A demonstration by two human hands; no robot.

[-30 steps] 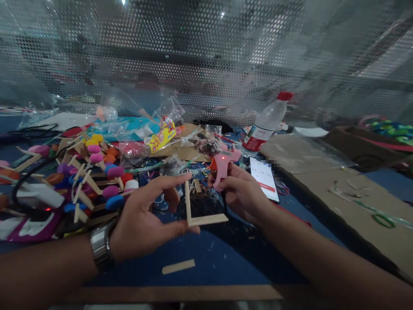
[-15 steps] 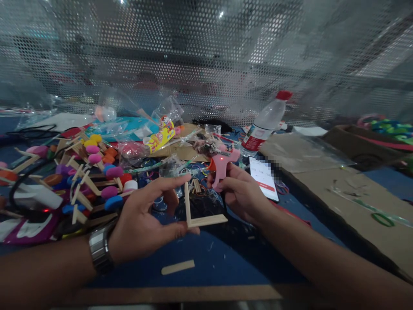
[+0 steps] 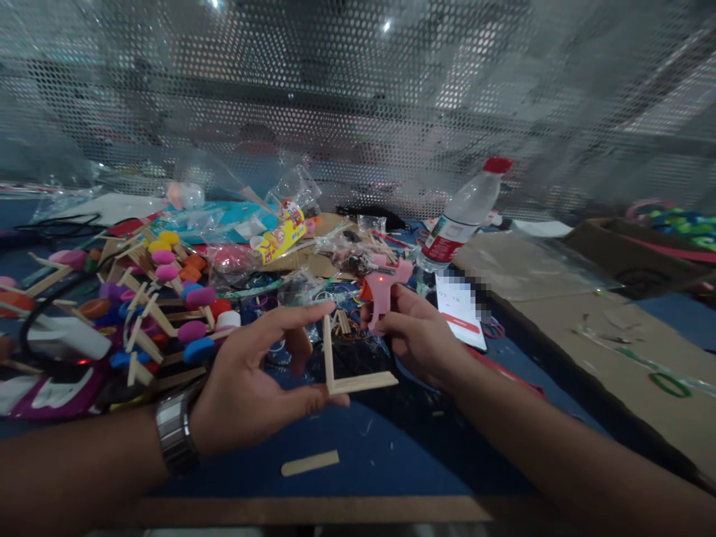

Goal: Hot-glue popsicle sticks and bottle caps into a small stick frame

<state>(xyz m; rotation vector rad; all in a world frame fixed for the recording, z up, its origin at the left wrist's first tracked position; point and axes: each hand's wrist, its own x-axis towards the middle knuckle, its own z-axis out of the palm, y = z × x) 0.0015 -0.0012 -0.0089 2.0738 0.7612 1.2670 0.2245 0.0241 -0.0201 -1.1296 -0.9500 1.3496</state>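
Observation:
Between the thumb and forefinger of my left hand [image 3: 262,373] is an L-shaped piece of wooden craft sticks [image 3: 363,382], one arm upright and the other pointing right. My right hand [image 3: 419,332] grips the handle of a pink glue gun [image 3: 382,287] with a small red light lit on its side. Its nozzle end, coated in messy residue, points left, above and apart from the sticks. A single craft stick [image 3: 309,463] lies flat on the blue table near the front edge. Short stick pieces [image 3: 342,323] lie behind the L-shaped piece.
At left is a heap of stick pieces with colourful caps [image 3: 190,332], beside a purple device [image 3: 61,391] with a cable. A red-capped bottle [image 3: 467,212] and a phone [image 3: 459,313] stand and lie at right. Cardboard [image 3: 604,343] covers the right side. A yellow packet [image 3: 281,237] lies behind.
Both hands hold nearly the same pose. The glue gun has shifted very slightly left relative to the L-shaped piece; the whole view has moved a little.

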